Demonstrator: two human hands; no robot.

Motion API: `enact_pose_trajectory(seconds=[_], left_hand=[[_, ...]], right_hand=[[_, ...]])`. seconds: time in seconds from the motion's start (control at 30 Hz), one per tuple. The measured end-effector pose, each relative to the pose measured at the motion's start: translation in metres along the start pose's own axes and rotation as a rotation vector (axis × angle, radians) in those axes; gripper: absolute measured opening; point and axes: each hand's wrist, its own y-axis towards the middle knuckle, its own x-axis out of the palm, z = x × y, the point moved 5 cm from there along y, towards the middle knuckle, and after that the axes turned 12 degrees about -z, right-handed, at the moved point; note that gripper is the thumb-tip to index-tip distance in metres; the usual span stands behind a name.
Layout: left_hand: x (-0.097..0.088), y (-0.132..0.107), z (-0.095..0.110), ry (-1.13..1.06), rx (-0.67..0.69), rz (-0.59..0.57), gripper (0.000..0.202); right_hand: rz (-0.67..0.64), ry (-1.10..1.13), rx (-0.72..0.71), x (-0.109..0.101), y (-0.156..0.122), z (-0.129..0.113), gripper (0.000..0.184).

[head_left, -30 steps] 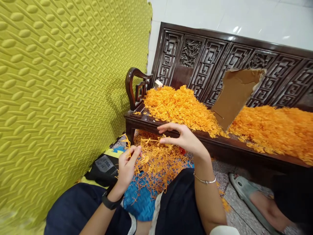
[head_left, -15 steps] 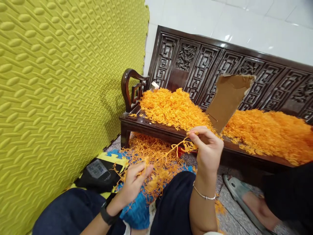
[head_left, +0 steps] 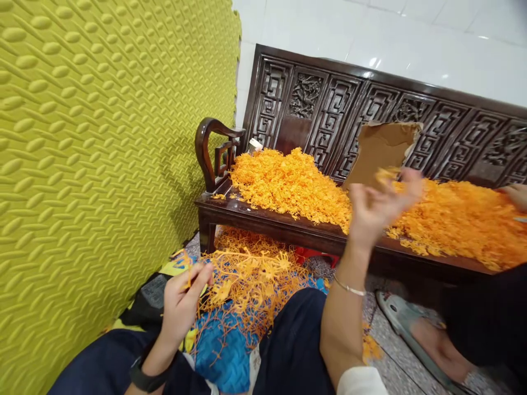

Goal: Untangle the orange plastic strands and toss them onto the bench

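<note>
Cardboard point(head_left: 376, 147) between orange heaps point(head_left: 288, 184), left hand point(head_left: 181, 299) pinching strands point(head_left: 183, 258), right hand point(head_left: 376, 209) blurred, grip unclear

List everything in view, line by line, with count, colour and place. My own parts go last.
Bench: one, dark brown, along the wall
Piles: two, orange, on the bench
Cardboard: one, brown, between the piles
Small box: one, white, near the armrest
Tangled heap: one, orange, on the floor
Foam sheet: one, yellow, left side
Mat piece: one, blue, under the heap
Red item: one, red, below the bench
Wall: one, white, behind
Co-worker's sandal: one, grey-green, lower right
Co-worker's hand: one, right edge
Left hand: one, black wristband, pinching orange strands
Right hand: one, blurred, bracelet, before the bench
</note>
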Motion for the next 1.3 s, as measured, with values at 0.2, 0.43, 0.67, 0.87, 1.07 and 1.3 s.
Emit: enact_pose_trajectory(seconds=[0.2,0.43,0.67,0.87,1.07,1.3], left_hand=[[0.011,0.012,-0.019,-0.023,-0.167,-0.069,0.032],[0.012,0.018,-0.028,-0.050,-0.189,-0.048,0.035],[0.020,0.014,-0.029,-0.094,-0.228,-0.093,0.035],[0.017,0.014,-0.026,-0.058,-0.209,-0.087,0.035],[0.029,0.013,-0.028,-0.039,-0.218,-0.201,0.036],[0.035,0.002,-0.029,-0.153,-0.274,-0.307,0.041]], right_hand=[[-0.042,0.040,0.230,0.059,-0.031,0.065,0.058],[-0.404,0.481,0.308,0.094,-0.067,0.038,0.033],[-0.618,0.688,0.193,0.123,-0.071,-0.019,0.048],[-0.653,0.609,0.309,0.117,-0.078,-0.013,0.027],[-0.442,0.549,0.314,0.092,-0.072,-0.002,0.020],[0.684,0.219,0.216,-0.029,-0.098,0.028,0.013]])
